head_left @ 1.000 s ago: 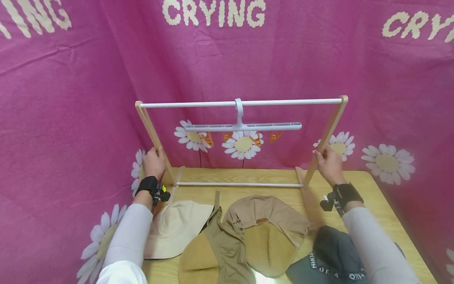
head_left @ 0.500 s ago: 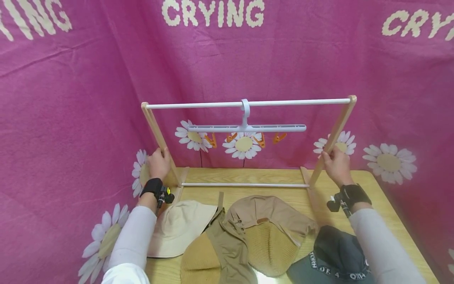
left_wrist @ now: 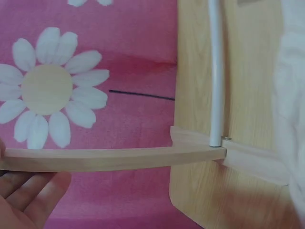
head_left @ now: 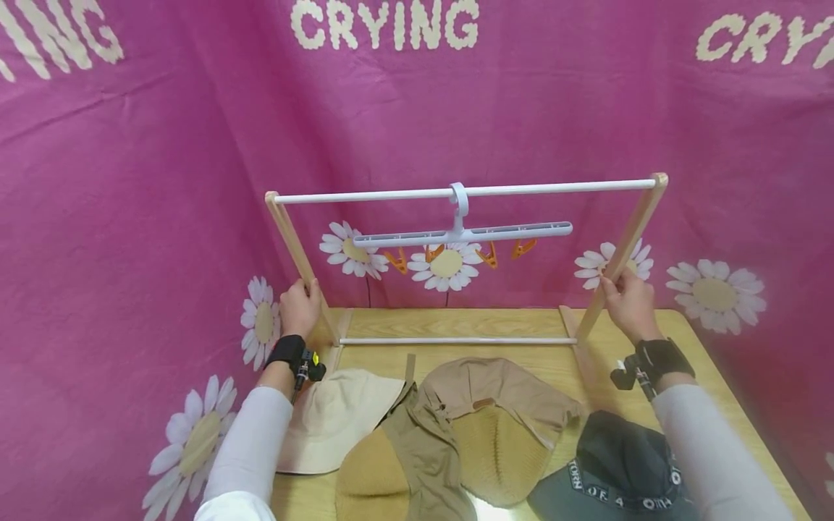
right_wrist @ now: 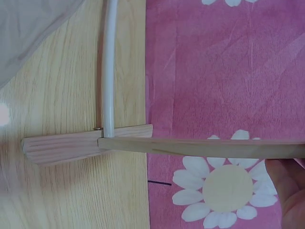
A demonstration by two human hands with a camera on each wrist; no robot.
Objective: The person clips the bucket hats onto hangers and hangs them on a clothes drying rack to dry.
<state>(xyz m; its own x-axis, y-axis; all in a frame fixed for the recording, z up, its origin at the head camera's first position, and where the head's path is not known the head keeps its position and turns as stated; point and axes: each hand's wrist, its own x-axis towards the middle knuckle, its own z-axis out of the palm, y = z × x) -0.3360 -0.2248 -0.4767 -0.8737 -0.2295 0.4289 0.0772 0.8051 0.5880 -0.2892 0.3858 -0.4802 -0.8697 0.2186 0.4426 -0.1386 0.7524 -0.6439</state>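
A small wooden garment rack (head_left: 560, 187) with white rails stands at the back of the table, between both hands. My left hand (head_left: 301, 310) holds its left post at about mid-height; in the left wrist view that hand's fingers (left_wrist: 52, 191) lie against the post. The right post is gripped by my right hand (head_left: 632, 307), its fingers (right_wrist: 286, 183) at the wood in the right wrist view. From the top rail hangs a pale hanger (head_left: 515, 233), slightly tilted, with several orange clips (head_left: 490, 255) beneath its bar.
In front of the rack lie a cream bucket hat (head_left: 345, 412), two brown hats with tan fuzzy lining (head_left: 502, 449) and a dark grey cap (head_left: 622, 463) with lettering. A pink flowered curtain (head_left: 554, 108) hangs behind the wooden table (head_left: 684, 383).
Both hands have shifted the rack to the right along the table. The hanger moved with it and now tilts, right end higher. The hats have hardly moved.
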